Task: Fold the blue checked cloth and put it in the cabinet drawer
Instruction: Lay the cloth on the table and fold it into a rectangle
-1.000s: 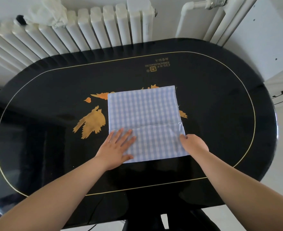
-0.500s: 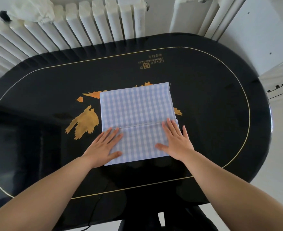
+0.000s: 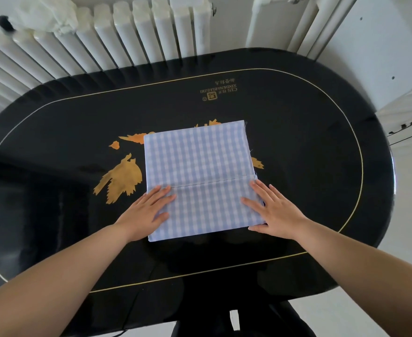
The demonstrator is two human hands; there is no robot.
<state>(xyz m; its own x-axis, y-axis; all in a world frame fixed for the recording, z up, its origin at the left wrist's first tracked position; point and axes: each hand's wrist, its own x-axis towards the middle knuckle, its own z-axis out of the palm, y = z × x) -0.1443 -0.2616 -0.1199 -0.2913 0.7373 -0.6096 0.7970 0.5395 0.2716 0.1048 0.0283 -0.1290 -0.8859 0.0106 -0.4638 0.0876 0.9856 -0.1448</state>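
The blue checked cloth (image 3: 200,166) lies flat as a folded rectangle in the middle of the black oval table (image 3: 309,147). A folded flap covers its near part, with the flap's edge running across the cloth. My left hand (image 3: 148,211) rests flat, fingers spread, on the flap's near left corner. My right hand (image 3: 271,210) presses flat on the flap's right edge, fingers apart. Neither hand grips the fabric. A white cabinet (image 3: 404,117) with a dark drawer handle (image 3: 401,127) shows at the right edge.
A white radiator (image 3: 127,35) runs behind the table, with a crumpled white bag (image 3: 47,15) on top at the left. White pipes (image 3: 304,23) rise at the back right. Gold leaf patterns (image 3: 122,178) mark the tabletop beside the cloth.
My right hand went from pinching the flap's right edge to lying flat on the cloth, then slid out to the right side. My left hand stayed pressed on the left.
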